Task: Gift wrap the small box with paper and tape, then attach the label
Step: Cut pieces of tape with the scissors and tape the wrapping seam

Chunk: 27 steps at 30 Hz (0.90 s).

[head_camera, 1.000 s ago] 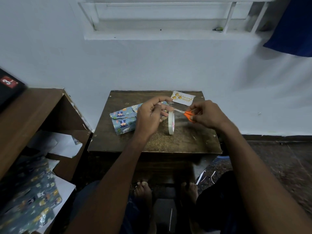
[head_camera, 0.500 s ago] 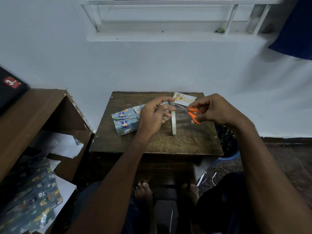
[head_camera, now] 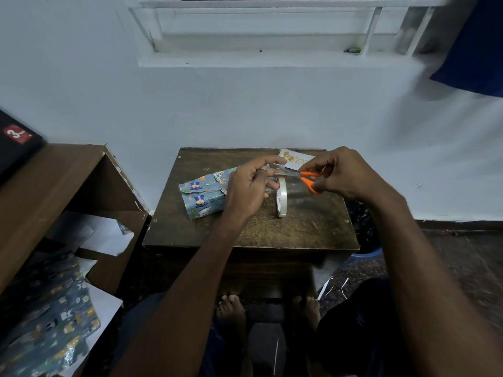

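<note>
A small box wrapped in blue cartoon-print paper lies on the left part of the small wooden table. My left hand is raised just right of it and pinches a strip of clear tape; the tape roll dangles below on edge. My right hand grips orange-handled scissors, whose blades reach the tape strip by my left fingers. A white label with gold dots lies at the table's far edge, partly hidden by my right hand.
A wooden shelf unit stands to the left, with spare wrapping paper and white sheets inside and a black box on top. A white wall is right behind the table. A blue bin sits at the right; my feet are under the table.
My right hand has opened the scissors and brought the blades up to the tape strip. The roll has swung to hang edge-on under my left hand.
</note>
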{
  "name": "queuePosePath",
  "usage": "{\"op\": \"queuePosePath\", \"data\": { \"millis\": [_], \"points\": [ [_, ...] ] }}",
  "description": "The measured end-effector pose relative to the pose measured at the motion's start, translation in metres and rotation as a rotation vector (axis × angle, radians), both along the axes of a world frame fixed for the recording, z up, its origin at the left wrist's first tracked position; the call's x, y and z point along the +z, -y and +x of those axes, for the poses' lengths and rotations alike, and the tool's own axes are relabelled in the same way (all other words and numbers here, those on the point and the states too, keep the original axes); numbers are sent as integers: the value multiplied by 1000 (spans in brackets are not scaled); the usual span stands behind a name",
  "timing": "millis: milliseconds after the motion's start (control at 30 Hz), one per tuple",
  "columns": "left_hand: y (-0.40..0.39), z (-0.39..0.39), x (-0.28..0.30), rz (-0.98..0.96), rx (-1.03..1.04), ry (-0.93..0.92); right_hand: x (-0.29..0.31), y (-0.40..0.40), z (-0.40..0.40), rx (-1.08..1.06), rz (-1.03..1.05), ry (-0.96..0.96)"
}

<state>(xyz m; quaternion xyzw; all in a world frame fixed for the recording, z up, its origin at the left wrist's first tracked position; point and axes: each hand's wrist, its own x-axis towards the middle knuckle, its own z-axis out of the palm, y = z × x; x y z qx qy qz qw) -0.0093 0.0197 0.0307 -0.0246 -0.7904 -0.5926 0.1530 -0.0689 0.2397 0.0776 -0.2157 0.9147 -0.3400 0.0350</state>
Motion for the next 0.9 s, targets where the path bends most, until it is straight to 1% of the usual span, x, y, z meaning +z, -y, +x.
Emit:
{"op": "queuePosePath", "data": {
  "millis": [200,567,900],
  "points": [
    [-1,-1,0,-38,-4,8,0,3,1,7,5,-16],
    [1,-2,-1,-19,-4,-8,2,7,4,-24,43,-72],
    [2,-4,-4,-117,8,-45,4,6,2,5,111,-159]
  ]
}}
